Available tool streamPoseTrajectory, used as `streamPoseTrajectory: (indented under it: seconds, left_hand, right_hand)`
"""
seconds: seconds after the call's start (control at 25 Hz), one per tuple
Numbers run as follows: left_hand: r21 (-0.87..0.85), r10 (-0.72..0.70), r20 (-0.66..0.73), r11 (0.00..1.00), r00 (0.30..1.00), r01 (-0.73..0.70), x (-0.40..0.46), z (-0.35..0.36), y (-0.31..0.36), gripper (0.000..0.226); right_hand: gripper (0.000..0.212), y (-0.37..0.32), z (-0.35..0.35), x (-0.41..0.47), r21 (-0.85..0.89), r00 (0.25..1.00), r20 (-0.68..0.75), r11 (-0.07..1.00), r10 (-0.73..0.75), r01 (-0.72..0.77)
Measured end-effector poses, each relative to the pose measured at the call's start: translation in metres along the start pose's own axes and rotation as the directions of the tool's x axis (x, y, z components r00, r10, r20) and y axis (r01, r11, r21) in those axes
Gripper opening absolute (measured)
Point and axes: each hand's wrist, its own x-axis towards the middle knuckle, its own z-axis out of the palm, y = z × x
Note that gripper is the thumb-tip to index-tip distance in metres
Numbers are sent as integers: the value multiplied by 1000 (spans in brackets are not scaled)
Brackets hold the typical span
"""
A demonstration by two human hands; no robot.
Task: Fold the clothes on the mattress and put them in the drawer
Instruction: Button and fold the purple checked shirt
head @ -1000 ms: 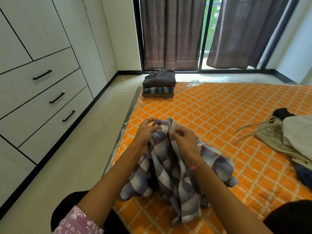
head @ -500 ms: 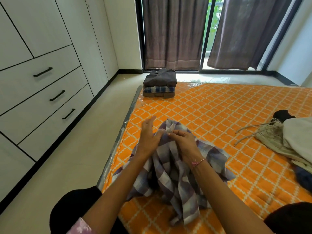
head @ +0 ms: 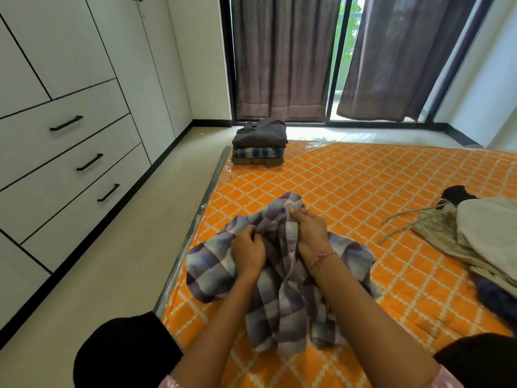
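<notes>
Gripping a crumpled checked shirt (head: 282,278) with both hands on the orange mattress (head: 363,191).
Left hand (head: 249,249) bunches the cloth; right hand (head: 309,229) pinches the button strip. Folded stack (head: 260,144) at far corner, closed drawers (head: 70,163) left.

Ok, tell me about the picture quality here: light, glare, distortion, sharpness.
Head view: daylight comes through the window between the curtains, washing out the floor beneath it; glare shows on the plastic wrap at the mattress far edge. Wide-angle distortion bows the wardrobe lines. The shirt and both hands, left and right, look sharp.
</notes>
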Motion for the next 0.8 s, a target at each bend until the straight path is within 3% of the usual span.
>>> streamPoseTrajectory:
  seconds: [0.08, 0.16, 0.24, 0.32, 0.4, 0.44, 0.48, 0.52, 0.6, 0.68, 0.8]
  left_hand:
    - [-319, -114, 115, 936, 987, 146, 11, -8, 4, 30]
    - [-452, -102, 208, 872, 973, 188, 17, -13, 8, 34]
    - [-294, 16, 385, 950, 923, 107, 25, -32, 19, 37]
    - [35, 0, 604, 999, 797, -28, 43, -59, 31, 32]
    - [410, -102, 718, 862, 688, -299, 61, -83, 38, 29]
    - [482, -139, 730, 799, 669, -360, 62, -88, 43, 39]
    - [442, -113, 741, 824, 663, -354, 60, -86, 48, 45]
    - [305, -41, 729, 913, 684, -271, 55, -78, 52, 42]
    - [5, 69, 576, 996, 815, -88, 40, -53, 56, 17]
    - [8, 154, 374, 986, 915, -169, 27, -30, 46, 6]
    - [167, 240, 260, 943, 935, -289, 12, -16, 30, 8]
  right_hand:
    - [15, -6, -3, 7, -37, 1000, -13, 999, 4, -5]
    - [22, -11, -5, 10, -108, 1000, -21, 994, 10, -13]
    - [22, -18, -10, 14, -182, 1000, -8, 983, -7, 5]
    - [25, -23, -17, 21, -297, 998, 22, 953, -51, 55]
    - [29, -23, -20, 25, -437, 992, 69, 891, -101, 121]
    - [25, -22, -20, 24, -481, 988, 103, 864, -116, 152]
    - [20, -20, -18, 22, -500, 984, 128, 849, -123, 171]
    - [20, -17, -17, 21, -504, 983, 138, 845, -123, 176]
    - [31, -9, -18, 20, -495, 980, 154, 849, -123, 185]
    - [32, -4, -21, 17, -502, 976, 176, 840, -131, 204]
    - [25, -2, -27, 14, -514, 975, 168, 831, -146, 213]
